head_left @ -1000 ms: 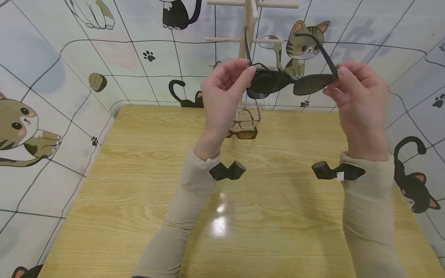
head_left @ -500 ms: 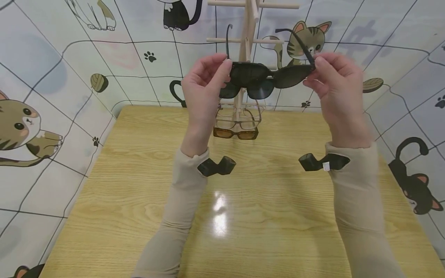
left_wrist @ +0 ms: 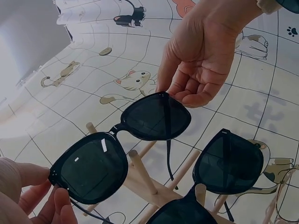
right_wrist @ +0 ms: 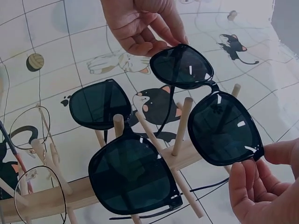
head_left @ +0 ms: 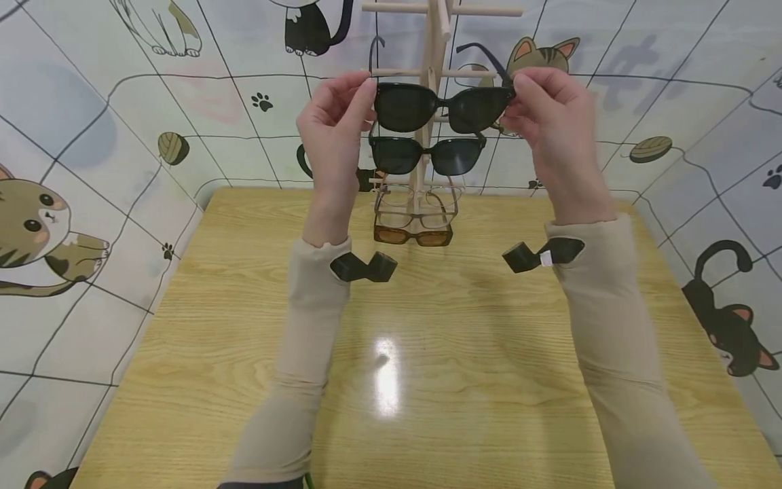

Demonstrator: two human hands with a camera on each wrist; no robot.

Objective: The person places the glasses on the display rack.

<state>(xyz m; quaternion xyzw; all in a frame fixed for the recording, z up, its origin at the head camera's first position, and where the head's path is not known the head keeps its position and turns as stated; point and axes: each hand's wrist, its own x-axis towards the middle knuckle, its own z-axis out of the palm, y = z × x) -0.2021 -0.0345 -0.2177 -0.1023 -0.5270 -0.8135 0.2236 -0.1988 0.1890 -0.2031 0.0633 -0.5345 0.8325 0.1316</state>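
Note:
Both hands hold a pair of black sunglasses (head_left: 404,107) with dark lenses, its temples unfolded and pointing toward the wall. My left hand (head_left: 332,129) pinches the left hinge corner between thumb and fingers; my right hand (head_left: 559,132) pinches the right one. The frame is nearly level, in front of a wooden eyewear rack (head_left: 435,44). In the left wrist view the bridge is close to a peg (left_wrist: 142,172); contact cannot be told. Just below, a second pair of black sunglasses (head_left: 397,156) hangs on the rack.
Under the second pair hang thin wire-rimmed glasses (head_left: 398,195), thin-framed clear glasses (head_left: 436,220) and brown-tinted sunglasses (head_left: 394,236). Bare wooden crossbars (head_left: 489,11) stick out higher on the rack. A wood-grain table (head_left: 440,380) lies below, against a cat-print wall covering (head_left: 232,142).
Both hands have carried the held sunglasses left and upward, and the frame has levelled out. The second black pair, earlier largely covered, now shows fully beneath it.

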